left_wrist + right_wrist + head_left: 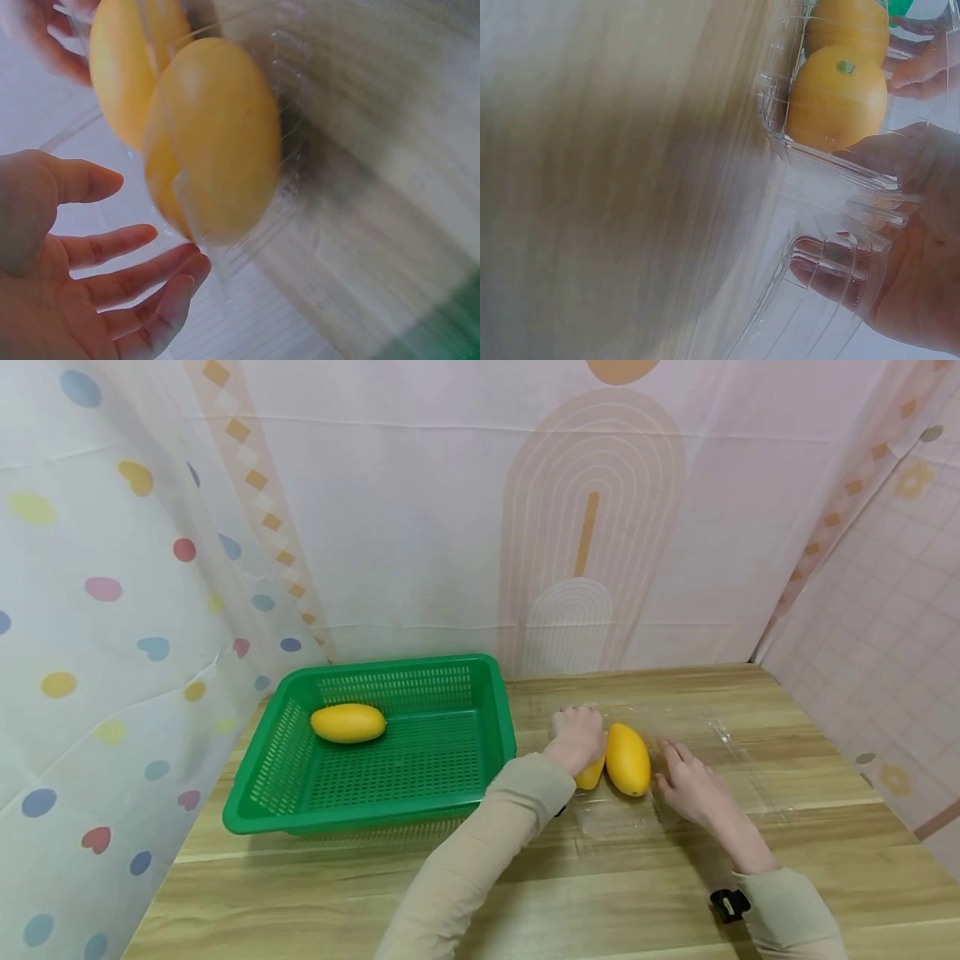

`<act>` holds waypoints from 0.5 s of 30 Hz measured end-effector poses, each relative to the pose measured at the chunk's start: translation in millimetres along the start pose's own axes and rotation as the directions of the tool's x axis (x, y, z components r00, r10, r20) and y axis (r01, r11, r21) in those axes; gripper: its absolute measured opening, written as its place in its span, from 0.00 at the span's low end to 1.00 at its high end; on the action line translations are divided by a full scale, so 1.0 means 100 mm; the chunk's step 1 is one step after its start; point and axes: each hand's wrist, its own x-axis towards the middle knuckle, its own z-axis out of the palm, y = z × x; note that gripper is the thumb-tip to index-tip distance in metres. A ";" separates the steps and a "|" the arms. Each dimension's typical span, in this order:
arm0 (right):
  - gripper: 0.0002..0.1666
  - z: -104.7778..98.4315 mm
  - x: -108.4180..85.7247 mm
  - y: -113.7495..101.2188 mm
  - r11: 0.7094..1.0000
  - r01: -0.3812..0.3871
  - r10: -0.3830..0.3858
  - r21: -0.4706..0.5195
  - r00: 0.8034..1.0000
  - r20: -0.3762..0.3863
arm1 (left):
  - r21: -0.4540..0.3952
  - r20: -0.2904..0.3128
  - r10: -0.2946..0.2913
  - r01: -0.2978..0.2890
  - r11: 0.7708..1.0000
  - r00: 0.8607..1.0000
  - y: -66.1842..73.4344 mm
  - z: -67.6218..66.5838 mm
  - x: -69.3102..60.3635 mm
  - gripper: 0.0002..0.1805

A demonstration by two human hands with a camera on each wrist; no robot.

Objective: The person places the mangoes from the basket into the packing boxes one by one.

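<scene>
Mangoes (628,762), two, held in clear box (615,824) toward far right corner of desk (645,902); left hand (577,739), fingers spread, right hand (693,785), fingers loose, nothing grasped. Box might be tipped if one rim were pressed.

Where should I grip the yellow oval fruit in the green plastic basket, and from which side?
From above, probably, around the middle of the yellow oval fruit: it lies lengthwise left to right, its left end near the wall of the green plastic basket, with open room in front.
</scene>
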 end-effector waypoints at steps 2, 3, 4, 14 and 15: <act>0.33 0.00 0.00 0.00 1.000 0.005 -0.005 -0.001 1.000 -0.001 | -0.012 -0.015 0.012 -0.012 1.000 1.000 -0.01 -0.03 -0.01 0.16; 0.33 0.00 0.00 -0.01 1.000 0.005 -0.005 0.000 1.000 -0.001 | -0.017 -0.020 0.016 -0.017 1.000 1.000 -0.02 -0.05 -0.01 0.15; 0.33 -0.01 0.00 -0.01 1.000 0.005 -0.005 0.000 1.000 0.000 | -0.020 -0.024 0.018 -0.019 1.000 1.000 -0.03 -0.07 -0.01 0.14; 0.33 -0.01 0.00 -0.01 1.000 -0.002 0.002 -0.006 1.000 0.016 | -0.024 -0.029 0.046 -0.047 0.999 0.998 -0.21 -0.24 -0.04 0.14; 0.33 -0.01 0.00 -0.01 1.000 -0.004 0.004 -0.006 1.000 0.018 | -0.023 -0.038 0.054 -0.055 0.998 0.998 -0.23 -0.25 -0.04 0.14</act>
